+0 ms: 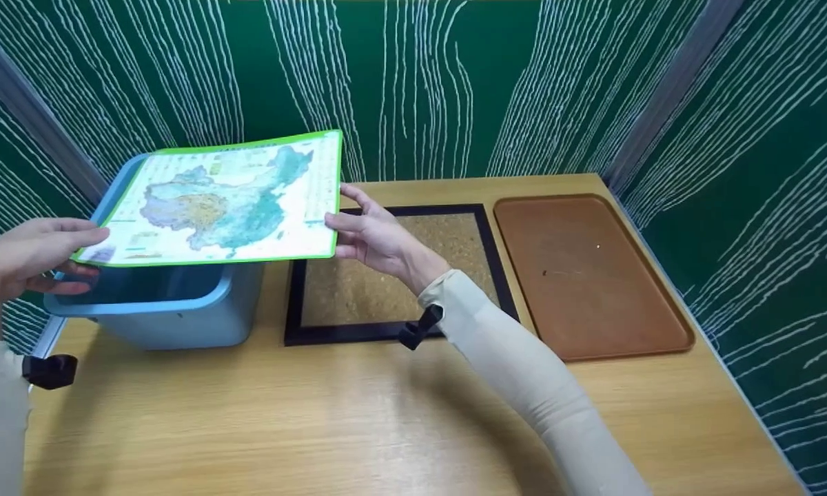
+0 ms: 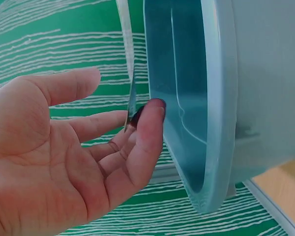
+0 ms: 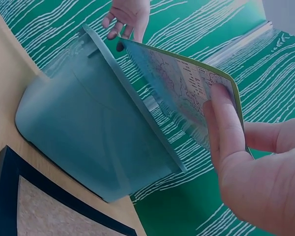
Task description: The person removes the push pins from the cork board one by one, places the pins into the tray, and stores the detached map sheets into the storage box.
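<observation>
A green-edged map sheet (image 1: 248,200) is held above the blue bin (image 1: 172,303), tilted. My right hand (image 1: 379,238) pinches its right edge, thumb on top. In the right wrist view, two fingers (image 3: 226,123) lie along the map's printed underside. At the opposite corner is my left hand (image 1: 38,251), its thumb over the sheet and its other fingers lower. From the left wrist view, a gap separates the left thumb from the thin sheet edge (image 2: 131,105), while the index fingertip meets that edge. The map hides part of the bin's opening.
A black-framed cork board (image 1: 400,275) lies on the wooden table (image 1: 358,413) to the right of the bin. Beyond it is a brown tray (image 1: 593,275) with tiny specks. Green panels (image 1: 420,89) with white lines enclose the back and sides.
</observation>
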Demonstrator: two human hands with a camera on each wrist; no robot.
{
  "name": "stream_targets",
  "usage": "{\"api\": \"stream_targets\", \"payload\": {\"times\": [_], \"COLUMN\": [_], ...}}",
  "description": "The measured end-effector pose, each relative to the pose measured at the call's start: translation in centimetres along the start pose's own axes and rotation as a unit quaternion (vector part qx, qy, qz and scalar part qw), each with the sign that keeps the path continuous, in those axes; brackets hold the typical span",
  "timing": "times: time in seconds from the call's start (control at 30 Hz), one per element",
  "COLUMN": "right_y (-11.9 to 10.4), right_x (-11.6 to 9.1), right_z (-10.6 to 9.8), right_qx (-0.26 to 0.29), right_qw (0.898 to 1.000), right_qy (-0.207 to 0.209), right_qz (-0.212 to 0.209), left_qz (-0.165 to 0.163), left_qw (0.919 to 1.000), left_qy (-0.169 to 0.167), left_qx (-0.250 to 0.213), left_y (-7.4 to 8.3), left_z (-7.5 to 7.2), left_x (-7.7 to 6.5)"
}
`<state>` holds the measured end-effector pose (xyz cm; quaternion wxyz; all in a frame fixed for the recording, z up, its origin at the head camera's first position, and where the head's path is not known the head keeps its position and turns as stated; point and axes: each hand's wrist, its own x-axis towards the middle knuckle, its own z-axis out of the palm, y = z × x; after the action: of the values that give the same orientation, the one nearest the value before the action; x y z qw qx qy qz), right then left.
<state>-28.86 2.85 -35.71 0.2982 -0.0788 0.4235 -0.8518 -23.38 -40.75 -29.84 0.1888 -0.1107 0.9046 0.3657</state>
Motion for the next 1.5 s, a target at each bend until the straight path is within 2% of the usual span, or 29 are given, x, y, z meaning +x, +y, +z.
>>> {"api": "stream_targets", "payload": {"times": [0.33,0.67,0.9,1.27,1.5], "right_y": [0.4,0.6,0.9,1.5,2.5], "right_x": [0.6,1.1,1.4,1.6,2.0], "right_z": [0.7,1.2,1.7,3.2,3.7], "right_qx": [0.002,0.004,0.0,-0.005,-0.009], "right_qw": [1.0,1.0,1.0,1.0,1.0], "right_qy": [0.007,0.01,0.014,0.009,0.013], "right_qz": [0.003,0.014,0.02,0.022,0.017], "left_qz": [-0.022,-0.022,-0.041,-0.051,-0.071], "left_qw": [0.9996,0.9994,0.9991,0.997,0.9944], "left_qy": [0.001,-0.025,0.005,0.056,0.077], "left_qx": [-0.017,0.007,0.005,0.012,0.008], "left_y": [-3.0,-3.5,-4.9,-5.4,-4.9], "left_z": [-1.0,-1.3,-1.9,-1.8,-1.4], "left_x": [1.9,2.3,2.8,2.0,1.0]}}
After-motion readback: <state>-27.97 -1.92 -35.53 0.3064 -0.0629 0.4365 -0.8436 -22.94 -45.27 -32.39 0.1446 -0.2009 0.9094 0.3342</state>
